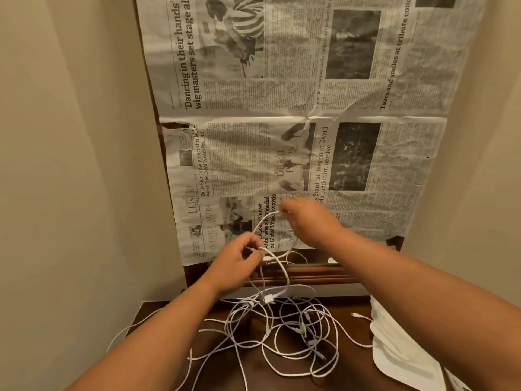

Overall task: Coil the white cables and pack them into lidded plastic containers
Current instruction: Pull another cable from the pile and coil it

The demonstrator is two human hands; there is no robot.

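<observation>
Held white cable (262,221) forms one upright loop in the air above the worktop's (346,371) back edge, in front of the newspaper (352,103) taped on the back panel; loop plane roughly faces the camera, long axis running up-right to down-left between both hands. Its tail drops down into the tangle of white cables (269,299) spread flat on the dark wood worktop, connectors mixed in, strands pointing every way, no clear axis. Some strands run under the left forearm and off the bottom edge, so ends can't be traced. Plastic containers (394,348), white and translucent, at right of the worktop, cut off by the frame; can't tell lids from tubs. Left hand (239,258) has fingers curled, pinching the loop's lower crossing near a plug. Right hand (307,221) pinches the loop's top with its fingertips; motion-blurred, finger detail unclear. Hands apart, loop between them.
</observation>
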